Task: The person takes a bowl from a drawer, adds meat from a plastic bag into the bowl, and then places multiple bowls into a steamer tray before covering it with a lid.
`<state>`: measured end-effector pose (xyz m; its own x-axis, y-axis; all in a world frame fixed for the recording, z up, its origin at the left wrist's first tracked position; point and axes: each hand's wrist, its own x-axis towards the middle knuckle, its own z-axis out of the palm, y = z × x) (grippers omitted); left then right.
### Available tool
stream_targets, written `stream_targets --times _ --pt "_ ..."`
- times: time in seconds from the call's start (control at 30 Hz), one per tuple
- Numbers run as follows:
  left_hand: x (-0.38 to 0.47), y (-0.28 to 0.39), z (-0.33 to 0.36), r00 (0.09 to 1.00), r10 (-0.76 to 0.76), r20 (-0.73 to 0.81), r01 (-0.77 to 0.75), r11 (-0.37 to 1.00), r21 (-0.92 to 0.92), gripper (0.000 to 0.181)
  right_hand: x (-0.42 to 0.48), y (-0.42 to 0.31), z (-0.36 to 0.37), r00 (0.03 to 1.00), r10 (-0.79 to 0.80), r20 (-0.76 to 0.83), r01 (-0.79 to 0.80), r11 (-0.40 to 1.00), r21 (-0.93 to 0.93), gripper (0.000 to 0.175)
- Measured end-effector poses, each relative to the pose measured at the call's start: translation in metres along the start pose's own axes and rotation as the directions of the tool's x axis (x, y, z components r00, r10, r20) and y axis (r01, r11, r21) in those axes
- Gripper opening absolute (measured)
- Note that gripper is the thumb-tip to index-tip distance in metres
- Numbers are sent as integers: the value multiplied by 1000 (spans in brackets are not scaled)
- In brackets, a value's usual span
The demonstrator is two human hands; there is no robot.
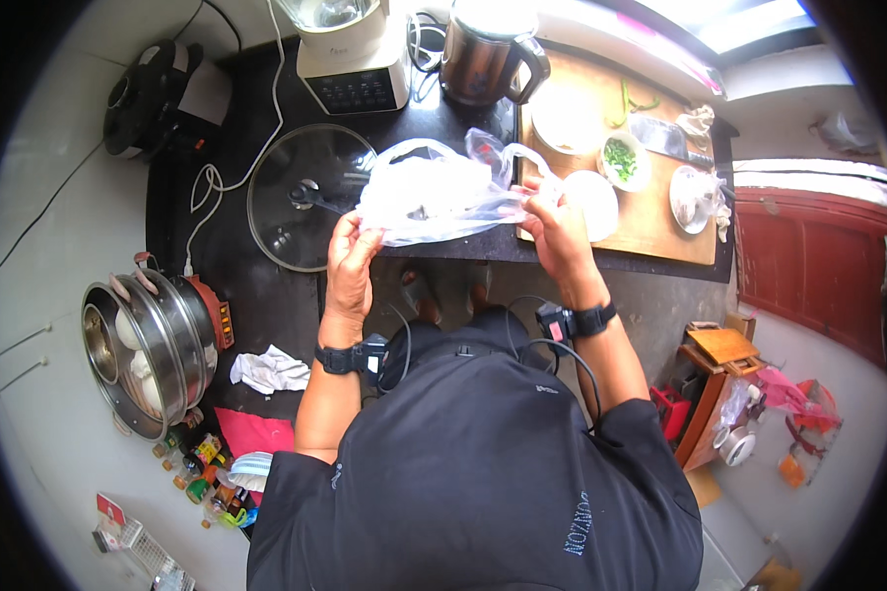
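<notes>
Between my two hands a translucent plastic bag point(429, 188) with white contents is stretched out above the counter's front edge. The bag's left end is pinched in my left hand point(352, 255). At its right end my right hand point(554, 221) grips the plastic near a handle loop. What the white contents are cannot be told through the glare. A glass pot lid point(281, 229) with a dark knob lies left of the bag. Just beyond my right hand a white plate point(593, 207) rests on a wooden cutting board point(680, 240).
The board also bears a bowl of chopped greens point(622, 161), a cleaver point(661, 137), green peppers point(628, 103) and a small dish point(686, 199). At the back stand a metal jug appliance point(480, 63) and a white blender base point(355, 85). A steamer pot point(185, 347) and a cloth point(270, 369) are left.
</notes>
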<state>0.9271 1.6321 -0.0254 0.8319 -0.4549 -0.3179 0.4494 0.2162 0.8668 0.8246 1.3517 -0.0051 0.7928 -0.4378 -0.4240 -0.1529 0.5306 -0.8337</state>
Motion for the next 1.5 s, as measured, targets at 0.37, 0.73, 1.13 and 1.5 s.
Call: stream_targets --times 0.37,0.73,1.13,1.5 --pt "11 -79 -32 868 -496 15 477 824 -305 51 14 23 -15 979 201 30 -177 914 -365 99" --pt "58 -154 -21 977 -43 209 18 993 120 49 53 21 65 993 -75 95 118 438 -891 31" --pt "51 -103 48 900 -106 424 398 598 -696 57 4 -54 98 881 273 386 -322 945 66 24" --pt "43 -90 68 940 -35 340 274 671 -689 56 -21 -136 100 836 92 541 -49 994 -93 46"
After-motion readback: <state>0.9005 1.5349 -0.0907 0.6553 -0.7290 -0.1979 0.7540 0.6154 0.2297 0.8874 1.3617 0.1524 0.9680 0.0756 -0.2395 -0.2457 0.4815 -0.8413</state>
